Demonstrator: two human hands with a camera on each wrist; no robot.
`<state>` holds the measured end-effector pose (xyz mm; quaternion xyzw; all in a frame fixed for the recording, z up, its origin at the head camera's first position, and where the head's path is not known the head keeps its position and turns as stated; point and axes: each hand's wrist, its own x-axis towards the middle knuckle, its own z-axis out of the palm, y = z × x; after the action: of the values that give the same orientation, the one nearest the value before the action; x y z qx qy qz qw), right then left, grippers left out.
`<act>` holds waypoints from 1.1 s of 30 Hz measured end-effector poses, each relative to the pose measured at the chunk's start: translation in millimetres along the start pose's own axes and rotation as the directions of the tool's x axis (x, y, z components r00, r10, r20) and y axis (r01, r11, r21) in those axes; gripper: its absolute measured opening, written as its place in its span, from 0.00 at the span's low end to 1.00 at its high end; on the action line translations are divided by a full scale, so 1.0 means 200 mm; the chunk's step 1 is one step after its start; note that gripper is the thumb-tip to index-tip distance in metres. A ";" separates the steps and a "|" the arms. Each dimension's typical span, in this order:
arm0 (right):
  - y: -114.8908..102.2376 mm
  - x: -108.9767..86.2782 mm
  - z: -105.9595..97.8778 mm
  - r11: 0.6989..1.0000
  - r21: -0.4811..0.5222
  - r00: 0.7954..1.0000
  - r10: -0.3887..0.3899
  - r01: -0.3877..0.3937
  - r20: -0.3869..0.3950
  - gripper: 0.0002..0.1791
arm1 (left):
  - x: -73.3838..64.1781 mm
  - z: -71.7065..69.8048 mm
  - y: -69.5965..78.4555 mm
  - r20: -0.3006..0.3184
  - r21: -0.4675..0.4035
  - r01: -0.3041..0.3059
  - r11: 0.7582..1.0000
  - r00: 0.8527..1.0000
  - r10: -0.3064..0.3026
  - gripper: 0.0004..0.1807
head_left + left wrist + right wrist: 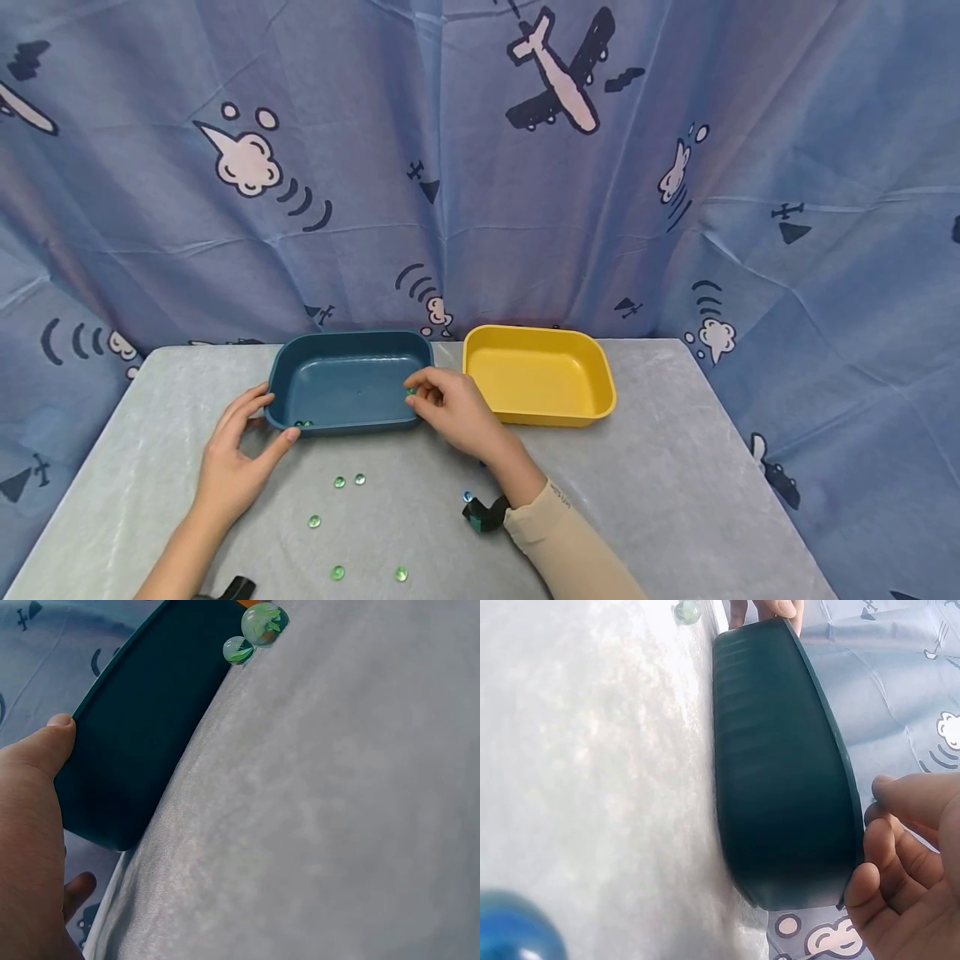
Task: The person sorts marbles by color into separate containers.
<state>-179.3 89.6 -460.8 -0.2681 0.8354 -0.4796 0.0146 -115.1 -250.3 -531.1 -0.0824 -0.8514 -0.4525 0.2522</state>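
My left hand [236, 467] grips the front left corner of a dark blue plastic tray [360, 431], thumb on the front rim and fingers along the left wall. The thumb also shows against the tray's rim in the left wrist view. Over the tray's right end, my right hand [457, 408] pinches a green glass marble [411, 391] between thumb and forefinger. In the right wrist view its other fingers are curled close by the rim, and the marble is mostly hidden. A few green marbles [303, 423] lie inside the tray, by the front left corner.
Right of the blue tray stands a yellow tray [540, 419]. Several green marbles [337, 572] are scattered on the grey cloth-covered table [660, 500] in front. A blue marble [468, 497] lies near my right wrist's black camera [485, 515]. A patterned curtain [360, 167] hangs behind.
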 end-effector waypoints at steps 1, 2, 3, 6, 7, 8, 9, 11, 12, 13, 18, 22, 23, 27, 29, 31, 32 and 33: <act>0.00 0.00 0.00 1.000 0.000 1.000 0.003 -0.003 0.000 0.10 | 0.00 0.00 0.00 0.001 0.000 -0.002 1.000 1.000 0.002 0.36; 0.00 0.00 0.00 1.000 0.002 1.000 0.004 -0.004 0.000 0.10 | 0.00 0.00 0.00 0.002 -0.001 -0.002 1.000 1.000 0.002 0.36; 0.00 0.00 0.00 1.000 0.002 1.000 0.005 -0.005 0.000 0.10 | 0.00 0.00 0.00 0.003 -0.002 -0.002 1.000 1.000 0.002 0.36; 0.00 0.00 0.00 1.000 0.006 1.000 0.005 -0.005 0.002 0.11 | 0.00 0.00 0.00 0.007 -0.006 0.000 1.000 1.000 0.000 0.36; 0.00 0.00 0.00 1.000 0.006 1.000 0.005 -0.005 0.004 0.11 | 0.00 0.00 0.00 0.007 -0.007 -0.001 1.000 1.000 0.001 0.36; 0.00 0.00 0.00 1.000 0.006 1.000 0.004 -0.004 0.004 0.11 | 0.00 0.00 0.00 0.007 -0.006 0.001 1.000 1.000 -0.001 0.36; 0.00 0.00 0.00 1.000 0.005 1.000 0.003 -0.003 0.005 0.11 | 0.00 0.00 0.00 0.006 -0.005 0.001 1.000 1.000 -0.001 0.36; 0.00 0.00 0.00 1.000 0.004 1.000 0.001 -0.001 0.007 0.11 | 0.00 0.00 0.00 0.006 -0.004 0.001 1.000 1.000 -0.001 0.36; 0.00 0.00 0.00 1.000 0.002 1.000 -0.001 0.001 0.009 0.11 | 0.00 0.00 0.00 0.005 -0.005 0.001 1.000 1.000 -0.001 0.36; 0.00 0.00 0.00 1.000 0.001 1.000 -0.002 0.002 0.010 0.11 | 0.00 0.00 0.00 0.005 -0.005 -0.001 1.000 1.000 0.001 0.36; -0.01 -0.01 0.00 1.000 0.012 1.000 0.001 -0.001 0.021 0.10 | 0.00 -0.01 0.00 0.004 -0.010 -0.006 1.000 1.000 0.006 0.37; -0.02 -0.01 0.00 1.000 0.031 1.000 0.003 -0.004 0.029 0.10 | 0.00 -0.01 0.00 0.002 -0.011 -0.009 1.000 1.000 0.009 0.37; -0.03 -0.01 0.00 0.999 0.036 1.000 0.002 -0.003 0.029 0.09 | 0.00 0.00 0.00 0.002 -0.012 -0.010 1.000 1.000 0.010 0.37; -0.05 -0.02 0.00 0.999 0.051 1.000 -0.005 0.003 0.028 0.08 | 0.00 0.00 0.00 -0.001 -0.021 -0.012 1.000 1.000 0.012 0.37; -0.07 -0.02 0.01 0.998 0.066 0.999 -0.005 0.002 0.035 0.08 | 0.00 0.00 0.01 -0.002 -0.021 -0.013 1.000 1.000 0.012 0.37; -0.08 -0.03 0.02 0.997 0.076 0.999 -0.004 0.001 0.049 0.08 | 0.00 0.00 0.01 -0.003 -0.021 -0.013 1.000 1.000 0.013 0.37; -0.09 -0.03 0.03 0.997 0.076 0.998 -0.009 0.005 0.055 0.07 | 0.00 0.00 0.01 -0.002 -0.018 -0.013 1.000 1.000 0.013 0.37; -0.10 -0.03 0.04 0.997 0.077 0.998 -0.015 0.010 0.063 0.07 | 0.00 -0.01 0.00 -0.001 -0.020 -0.012 1.000 1.000 0.012 0.37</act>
<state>-163.1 78.7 -449.5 -0.2877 0.8139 -0.5024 0.0485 -114.6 -250.8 -529.8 -0.0897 -0.8463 -0.4593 0.2543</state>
